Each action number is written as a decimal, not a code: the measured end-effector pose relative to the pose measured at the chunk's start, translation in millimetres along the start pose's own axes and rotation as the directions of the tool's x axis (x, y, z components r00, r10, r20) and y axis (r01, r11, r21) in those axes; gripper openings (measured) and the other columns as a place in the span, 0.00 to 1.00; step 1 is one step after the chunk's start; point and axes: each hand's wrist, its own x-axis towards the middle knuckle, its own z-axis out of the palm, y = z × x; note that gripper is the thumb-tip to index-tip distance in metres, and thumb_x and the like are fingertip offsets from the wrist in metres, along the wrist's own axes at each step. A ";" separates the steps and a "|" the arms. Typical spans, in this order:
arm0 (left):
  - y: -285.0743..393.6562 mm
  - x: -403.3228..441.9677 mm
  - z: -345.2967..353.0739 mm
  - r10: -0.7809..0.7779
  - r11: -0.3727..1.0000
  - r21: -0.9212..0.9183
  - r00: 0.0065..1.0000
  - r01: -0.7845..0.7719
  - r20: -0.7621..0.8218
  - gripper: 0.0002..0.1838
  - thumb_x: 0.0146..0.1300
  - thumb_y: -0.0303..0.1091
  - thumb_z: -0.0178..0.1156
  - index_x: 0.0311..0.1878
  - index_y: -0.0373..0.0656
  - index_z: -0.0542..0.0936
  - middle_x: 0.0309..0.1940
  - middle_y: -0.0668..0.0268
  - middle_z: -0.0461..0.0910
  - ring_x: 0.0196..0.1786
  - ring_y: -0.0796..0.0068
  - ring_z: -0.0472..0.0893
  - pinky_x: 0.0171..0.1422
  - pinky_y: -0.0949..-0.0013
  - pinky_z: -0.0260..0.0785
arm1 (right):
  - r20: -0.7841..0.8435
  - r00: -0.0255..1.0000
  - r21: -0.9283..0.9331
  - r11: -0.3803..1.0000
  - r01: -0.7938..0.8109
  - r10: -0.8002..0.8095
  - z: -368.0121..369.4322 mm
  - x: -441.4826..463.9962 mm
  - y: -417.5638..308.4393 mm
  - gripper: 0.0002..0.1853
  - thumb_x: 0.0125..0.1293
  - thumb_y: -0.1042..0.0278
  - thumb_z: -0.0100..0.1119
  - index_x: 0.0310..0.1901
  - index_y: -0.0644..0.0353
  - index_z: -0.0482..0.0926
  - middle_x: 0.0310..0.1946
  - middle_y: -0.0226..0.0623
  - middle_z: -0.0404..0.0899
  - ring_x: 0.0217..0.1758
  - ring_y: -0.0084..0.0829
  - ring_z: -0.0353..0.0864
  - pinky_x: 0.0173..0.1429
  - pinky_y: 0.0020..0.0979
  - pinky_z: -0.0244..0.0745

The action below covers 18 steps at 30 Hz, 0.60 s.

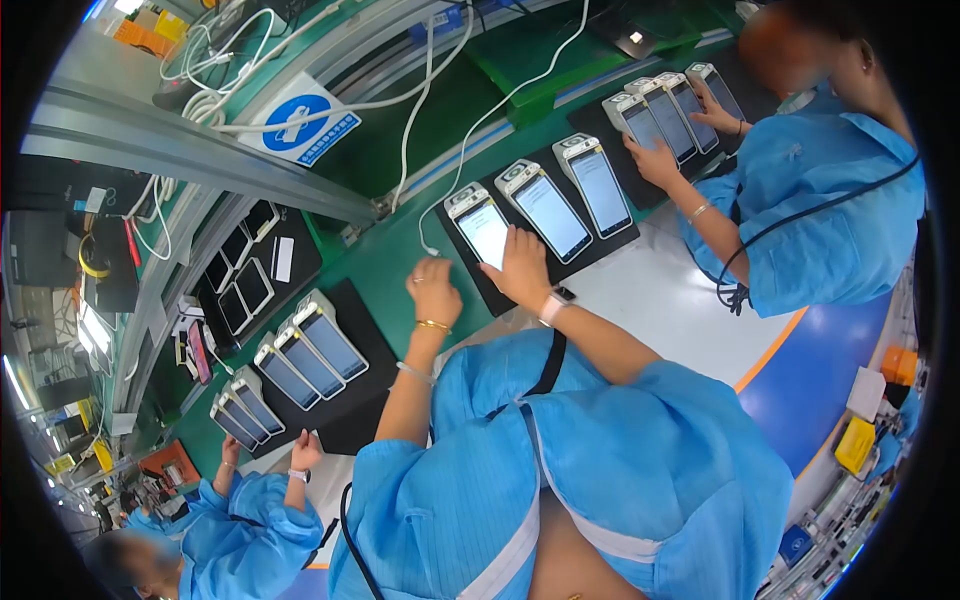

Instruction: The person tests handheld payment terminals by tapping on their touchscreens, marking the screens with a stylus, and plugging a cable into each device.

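Observation:
My left hand point(432, 290) is over the green bench, its fingers curled at the end of a white cable point(424, 225); the plug is partly hidden by the fingertips. My right hand point(522, 270) lies with fingers stretched out along the right lower side of a payment terminal point(476, 222), covering a corner of its lit screen. Beside it on the black mat point(490, 290) stand a second payment terminal point(545, 210) and a third payment terminal point(597, 185), both with lit screens.
On the right, a co-worker point(800, 200) has both hands at several terminals point(660, 120). Another co-worker point(240, 530) sits at lower left near more terminals point(315, 350). A metal rail point(210, 130) with a blue sign point(298, 118) and hanging cables crosses above the bench.

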 end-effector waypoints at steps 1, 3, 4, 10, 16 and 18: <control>15.5 -5.3 3.7 -0.004 0.995 -0.099 1.000 0.005 0.012 0.20 0.43 0.24 0.56 0.44 0.43 0.76 0.52 0.60 0.74 0.61 0.57 0.68 0.60 0.49 0.56 | -0.088 0.994 0.059 0.995 0.077 -0.072 -12.9 -5.9 10.2 0.36 0.55 0.54 0.63 0.57 0.76 0.65 0.47 0.51 0.70 0.50 0.46 0.69 0.53 0.42 0.65; 45.3 -13.1 -2.9 0.224 0.968 -0.137 0.970 -0.210 0.097 0.17 0.45 0.25 0.56 0.42 0.43 0.76 0.54 0.61 0.74 0.60 0.57 0.68 0.63 0.49 0.55 | 0.034 0.997 0.194 0.979 0.058 -0.066 -42.5 -20.1 34.8 0.28 0.56 0.60 0.60 0.54 0.72 0.69 0.43 0.48 0.72 0.48 0.46 0.70 0.51 0.42 0.65; 56.1 -14.4 -2.5 0.217 0.969 -0.143 0.971 -0.202 0.099 0.17 0.45 0.25 0.56 0.42 0.43 0.76 0.54 0.61 0.74 0.60 0.57 0.68 0.63 0.49 0.55 | -0.010 0.995 0.146 0.984 0.099 -0.098 -49.8 -31.5 51.1 0.25 0.55 0.63 0.59 0.52 0.71 0.70 0.41 0.47 0.72 0.46 0.45 0.70 0.50 0.42 0.65; 85.2 -14.9 5.3 0.455 0.890 -0.106 0.869 -0.443 0.193 0.12 0.50 0.26 0.55 0.41 0.43 0.75 0.61 0.63 0.69 0.66 0.57 0.63 0.68 0.44 0.52 | 0.048 0.993 0.061 0.992 0.109 -0.112 -63.5 -75.8 112.6 0.24 0.53 0.67 0.58 0.52 0.69 0.71 0.37 0.43 0.71 0.43 0.41 0.70 0.47 0.41 0.65; 87.0 -12.2 17.3 0.420 0.907 -0.070 0.879 -0.416 0.224 0.10 0.53 0.27 0.54 0.40 0.44 0.76 0.63 0.64 0.68 0.69 0.57 0.61 0.69 0.44 0.50 | 0.099 0.991 0.041 0.996 0.084 -0.088 -58.7 -79.9 126.8 0.31 0.52 0.68 0.57 0.59 0.67 0.67 0.36 0.42 0.70 0.42 0.41 0.69 0.47 0.41 0.64; 86.1 -11.2 22.5 0.426 0.904 -0.055 0.879 -0.424 0.216 0.10 0.53 0.28 0.54 0.39 0.44 0.76 0.62 0.66 0.69 0.68 0.58 0.61 0.68 0.44 0.51 | 0.114 0.990 0.033 0.997 0.074 -0.078 -57.6 -76.5 127.4 0.33 0.51 0.69 0.57 0.61 0.66 0.65 0.35 0.42 0.70 0.42 0.41 0.69 0.47 0.41 0.64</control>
